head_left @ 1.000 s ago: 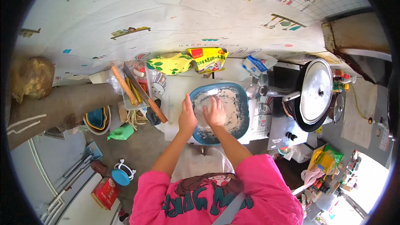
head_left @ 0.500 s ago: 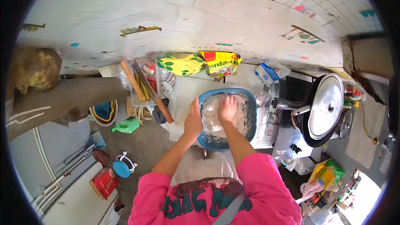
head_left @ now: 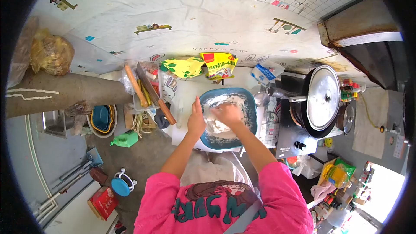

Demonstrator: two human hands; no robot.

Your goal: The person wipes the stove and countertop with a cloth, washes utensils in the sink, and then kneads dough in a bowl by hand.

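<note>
A blue basin (head_left: 250, 136) sits on the white counter in front of me, with white flour (head_left: 225, 136) and paler clumps of dough in it. Flour dust also coats its inner walls. My right hand (head_left: 229, 115) is inside, over the flour and clumps. Motion smears its fingers, so whether they grip any dough is unclear. Along the basin's left side lies my left hand (head_left: 196, 119), its fingers straight and pointing away from me, the palm against the rim.
Left of the basin, a cleaver (head_left: 154, 91) and a wooden rolling pin (head_left: 136, 86) lie across a clear container. Yellow bags (head_left: 219, 66) stand along the wall. To the right, a lidded wok (head_left: 324, 97) sits on the stove (head_left: 294, 141). A thick pipe (head_left: 86, 92) juts in from the left.
My right hand has shifted towards me within the basin, and its fingers now point more to the left. My left hand stays at the rim. The whole view has shifted slightly.
</note>
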